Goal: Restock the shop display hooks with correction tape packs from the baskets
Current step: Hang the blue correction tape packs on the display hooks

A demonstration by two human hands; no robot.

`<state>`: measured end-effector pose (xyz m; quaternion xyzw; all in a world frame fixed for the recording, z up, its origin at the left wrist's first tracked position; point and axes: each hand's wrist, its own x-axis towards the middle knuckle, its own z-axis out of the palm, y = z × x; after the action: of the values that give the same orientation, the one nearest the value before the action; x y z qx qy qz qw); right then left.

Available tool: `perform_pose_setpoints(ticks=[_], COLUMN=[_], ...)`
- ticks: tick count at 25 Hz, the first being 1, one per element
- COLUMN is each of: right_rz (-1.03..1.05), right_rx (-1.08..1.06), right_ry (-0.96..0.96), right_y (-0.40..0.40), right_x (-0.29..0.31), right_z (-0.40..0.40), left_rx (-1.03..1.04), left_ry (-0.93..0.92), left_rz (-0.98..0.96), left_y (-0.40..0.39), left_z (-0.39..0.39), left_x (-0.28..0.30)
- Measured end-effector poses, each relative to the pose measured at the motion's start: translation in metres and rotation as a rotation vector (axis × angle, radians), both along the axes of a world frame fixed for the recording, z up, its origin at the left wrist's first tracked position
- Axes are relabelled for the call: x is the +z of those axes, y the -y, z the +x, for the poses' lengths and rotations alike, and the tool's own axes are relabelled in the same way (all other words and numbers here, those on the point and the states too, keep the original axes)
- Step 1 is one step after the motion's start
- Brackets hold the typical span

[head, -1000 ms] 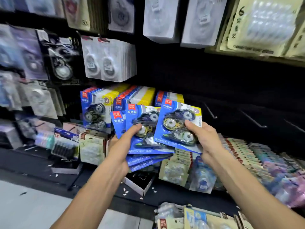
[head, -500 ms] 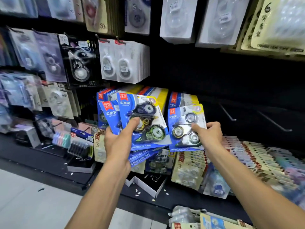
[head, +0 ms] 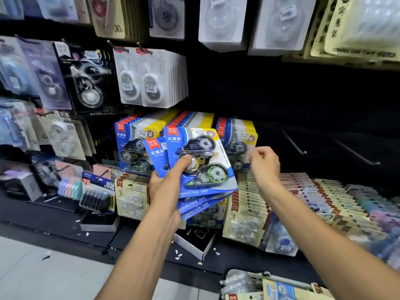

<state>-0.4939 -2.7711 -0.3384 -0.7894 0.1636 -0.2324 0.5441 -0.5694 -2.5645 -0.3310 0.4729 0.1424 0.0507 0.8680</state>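
My left hand (head: 166, 187) grips a fanned stack of blue correction tape packs (head: 201, 167), thumb pressed on the front blister. Behind it, three rows of the same blue-and-yellow packs hang on hooks. My right hand (head: 263, 164) is at the rightmost row (head: 236, 139), its curled fingers pinching the right edge of the front pack, which hangs flush with that row. The hook under that row is hidden by the packs.
Two bare metal hooks (head: 294, 144) (head: 357, 155) stick out of the dark panel to the right. Beige tape packs (head: 246, 215) fill the row below. A basket (head: 257, 280) with more packs sits at the bottom right. White packs (head: 151, 79) hang above.
My right hand carried one blue pack away from the stack and up to the rightmost hook row, where it now hangs. My left hand kept the remaining stack, shifted slightly.
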Motion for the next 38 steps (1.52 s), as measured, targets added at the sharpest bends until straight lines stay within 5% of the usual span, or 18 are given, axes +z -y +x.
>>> perform_pose_setpoints(ticks=[3,5,13,21,28,33,38], right_rz=[0.099,0.097,0.377,-0.051,0.015,-0.110,0.297], right_rx=[0.526,0.655,0.285,0.212,0.032,0.078,0.149], right_ry=[-0.086,-0.113,-0.064,0.015,0.072,-0.070,-0.284], right_y=[-0.022,-0.024,0.010,0.027,0.018,0.011,0.019], right_x=[0.016,0.019,-0.002,-0.009,-0.025,-0.021,-0.016], right_z=[-0.052,-0.065,-0.074,-0.085,-0.094,-0.065,-0.006], left_rx=[-0.032,-0.061,0.178,0.305,0.240,0.225,0.182], left_ry=[0.014,0.024,-0.004,0.006,0.010,0.000,0.006], left_rz=[-0.006,-0.034,0.088,-0.027,-0.012,-0.013,0.029], left_y=[0.006,0.011,0.007,-0.007,-0.003,0.001,0.011], left_z=[0.003,0.001,-0.004,-0.001,-0.005,-0.003,-0.005], left_x=[0.000,0.001,-0.001,0.003,0.005,0.002,-0.001])
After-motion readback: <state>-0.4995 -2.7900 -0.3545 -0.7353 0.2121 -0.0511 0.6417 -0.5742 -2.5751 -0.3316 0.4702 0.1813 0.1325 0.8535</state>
